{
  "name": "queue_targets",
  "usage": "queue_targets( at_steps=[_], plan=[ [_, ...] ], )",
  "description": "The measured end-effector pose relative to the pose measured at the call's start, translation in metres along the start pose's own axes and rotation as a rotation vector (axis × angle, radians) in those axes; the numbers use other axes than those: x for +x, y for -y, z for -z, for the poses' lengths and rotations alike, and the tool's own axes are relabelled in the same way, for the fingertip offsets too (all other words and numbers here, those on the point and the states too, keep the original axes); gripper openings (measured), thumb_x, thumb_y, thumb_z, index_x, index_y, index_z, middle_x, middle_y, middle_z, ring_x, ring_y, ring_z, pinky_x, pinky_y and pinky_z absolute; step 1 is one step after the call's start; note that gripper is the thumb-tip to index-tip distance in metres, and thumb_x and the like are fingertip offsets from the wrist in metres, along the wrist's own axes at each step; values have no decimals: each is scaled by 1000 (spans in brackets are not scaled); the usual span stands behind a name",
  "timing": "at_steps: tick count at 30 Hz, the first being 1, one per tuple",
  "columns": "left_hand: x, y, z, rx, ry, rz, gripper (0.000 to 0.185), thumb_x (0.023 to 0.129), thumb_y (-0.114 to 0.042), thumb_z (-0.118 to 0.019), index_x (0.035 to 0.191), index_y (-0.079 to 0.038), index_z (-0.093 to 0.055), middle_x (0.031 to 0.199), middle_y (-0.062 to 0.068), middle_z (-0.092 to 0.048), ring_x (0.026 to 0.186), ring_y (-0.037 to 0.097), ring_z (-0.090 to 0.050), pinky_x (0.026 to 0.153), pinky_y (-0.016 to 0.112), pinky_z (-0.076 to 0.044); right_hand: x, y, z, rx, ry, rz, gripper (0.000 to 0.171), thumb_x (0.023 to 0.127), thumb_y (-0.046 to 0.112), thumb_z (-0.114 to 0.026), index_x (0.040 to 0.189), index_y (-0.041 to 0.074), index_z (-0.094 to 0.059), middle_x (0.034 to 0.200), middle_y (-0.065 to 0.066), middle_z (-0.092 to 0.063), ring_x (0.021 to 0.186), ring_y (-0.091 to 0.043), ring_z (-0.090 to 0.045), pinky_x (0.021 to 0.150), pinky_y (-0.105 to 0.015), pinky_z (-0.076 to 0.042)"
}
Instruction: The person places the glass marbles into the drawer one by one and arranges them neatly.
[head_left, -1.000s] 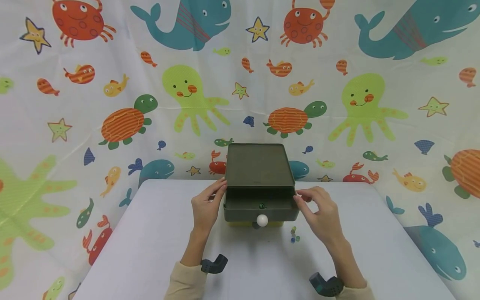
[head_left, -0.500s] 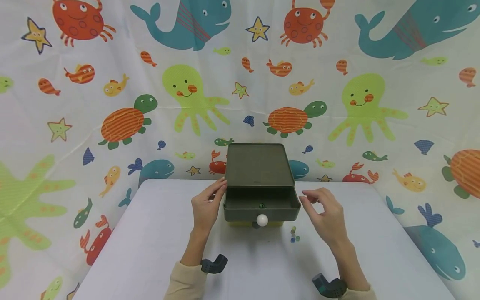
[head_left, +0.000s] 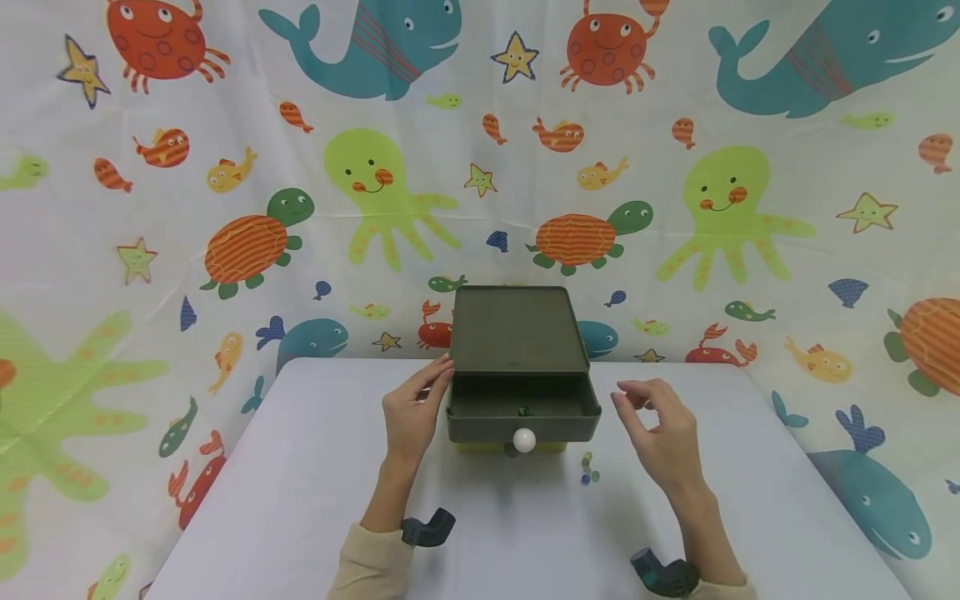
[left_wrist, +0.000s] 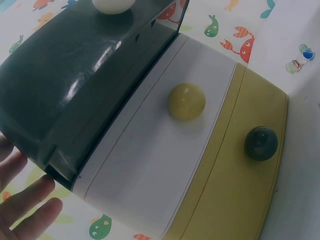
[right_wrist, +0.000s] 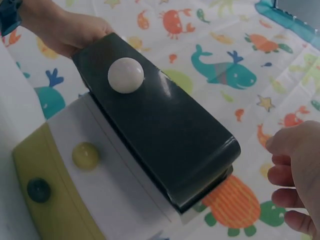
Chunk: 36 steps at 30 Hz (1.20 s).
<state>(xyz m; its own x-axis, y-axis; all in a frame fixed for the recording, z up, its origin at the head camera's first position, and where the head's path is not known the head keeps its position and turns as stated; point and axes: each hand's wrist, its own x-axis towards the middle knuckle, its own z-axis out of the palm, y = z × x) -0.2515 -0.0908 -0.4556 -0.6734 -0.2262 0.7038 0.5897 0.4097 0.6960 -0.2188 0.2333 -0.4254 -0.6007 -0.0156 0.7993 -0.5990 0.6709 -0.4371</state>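
Note:
A small drawer cabinet (head_left: 517, 329) stands at the table's back. Its dark green top drawer (head_left: 480, 430), with a white knob (head_left: 524, 440), is pulled out. My left hand (head_left: 411, 408) rests its fingertips on the left side, near the top drawer's corner; the left wrist view shows its fingers (left_wrist: 31, 197) fairly straight there. My right hand (head_left: 666, 429) hangs off to the right, apart from the cabinet, fingers loosely bent and thumb near the index finger, with nothing seen between them. Inside the drawer lies a small green object (head_left: 523, 411).
Below are a white drawer (left_wrist: 145, 145) with a yellow knob (left_wrist: 187, 101) and a yellow drawer (left_wrist: 225, 175) with a dark knob (left_wrist: 261, 143). Several small coloured glassy pieces (head_left: 588, 471) lie on the white table (head_left: 517, 533). A sea-animal cloth (head_left: 495, 192) hangs behind.
My right hand has let go of the top drawer's right side and moved away to the right. My left hand and the cabinet have stayed put.

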Motion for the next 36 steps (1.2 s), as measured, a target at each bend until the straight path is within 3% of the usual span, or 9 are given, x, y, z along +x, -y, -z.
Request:
queue_targets(
  at_steps=[20,36],
  plan=[
    [0,1,0,3,4,1,22,92,-20,-73,112,-11,-78,116,5,-76,96,21,-76,74,11,-57,-14,-24,-9,-10,14,-49,22,83,2,-78,104,3,-72,86,-5,-69,78,-4,-56,75,0,-42],
    [1,1,0,10,3,0,22,92,-19,-73,111,-11,-78,116,5,-76,95,22,-76,73,11,-57,-27,-42,-19,-50,78,-98,20,84,5,-79,103,5,-72,83,-2,-67,75,-4,-56,71,0,-41]
  ],
)
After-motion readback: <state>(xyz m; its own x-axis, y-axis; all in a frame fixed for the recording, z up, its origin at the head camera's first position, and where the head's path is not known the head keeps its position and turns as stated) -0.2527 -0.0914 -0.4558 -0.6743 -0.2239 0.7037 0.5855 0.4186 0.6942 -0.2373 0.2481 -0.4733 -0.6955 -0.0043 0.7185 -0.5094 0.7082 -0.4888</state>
